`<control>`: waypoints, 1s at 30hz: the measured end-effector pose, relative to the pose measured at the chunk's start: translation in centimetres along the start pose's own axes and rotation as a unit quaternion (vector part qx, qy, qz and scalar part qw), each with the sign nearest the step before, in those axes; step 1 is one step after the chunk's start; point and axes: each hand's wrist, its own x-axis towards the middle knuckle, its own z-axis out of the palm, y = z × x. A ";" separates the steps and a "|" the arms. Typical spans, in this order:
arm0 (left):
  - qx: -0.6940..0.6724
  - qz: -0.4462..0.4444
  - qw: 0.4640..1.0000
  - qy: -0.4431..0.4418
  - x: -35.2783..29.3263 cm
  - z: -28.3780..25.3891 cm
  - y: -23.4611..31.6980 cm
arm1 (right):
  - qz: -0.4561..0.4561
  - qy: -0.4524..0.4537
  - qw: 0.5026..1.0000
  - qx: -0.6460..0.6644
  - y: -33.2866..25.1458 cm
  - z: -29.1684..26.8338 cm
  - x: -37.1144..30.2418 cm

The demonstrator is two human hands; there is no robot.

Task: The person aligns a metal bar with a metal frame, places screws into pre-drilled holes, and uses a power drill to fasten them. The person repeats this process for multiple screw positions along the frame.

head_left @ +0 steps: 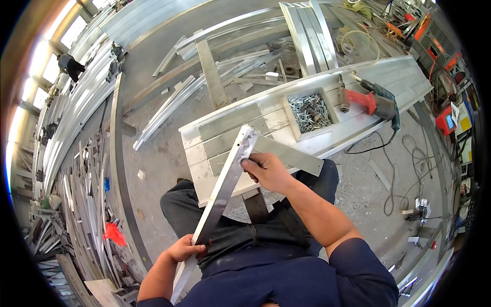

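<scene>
A long aluminium profile [221, 187] slants across my lap, its far end over the near edge of the bench. My left hand [188, 249] is wrapped round its lower part. Closer to the far end, my right hand [267, 173] grips the profile's side with the thumb on top; its other fingers are partly hidden. A hole shows near that end. Beyond my right hand, a flat grey metal strip [294, 155] runs from the profile's far end to the right, partly behind the hand.
A box of screws [310, 113] sits on the metal-topped bench [235, 134]. Right of it lies a red and dark corded power drill [371, 102]. Aluminium lengths [176, 110] lie on the floor beyond. Cables [391, 176] trail at right; a red bag [114, 234] lies among scraps at left.
</scene>
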 end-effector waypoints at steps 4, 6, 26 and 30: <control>-0.032 0.027 0.999 -0.031 1.0 -0.6 -1.4 | -0.057 -0.086 0.972 -0.209 2.4 -2.5 -1.5; -0.023 0.030 0.999 -0.027 0.3 -1.3 -0.7 | -0.102 -0.131 0.931 -0.326 5.8 -3.0 -3.1; -0.027 -0.033 0.993 -0.108 0.1 -1.1 0.3 | -0.274 0.237 0.923 -0.131 -0.9 -1.5 1.2; -0.073 -0.084 0.984 -0.140 -0.5 -1.0 -0.4 | -0.297 0.262 0.911 -0.111 -1.2 -0.9 1.6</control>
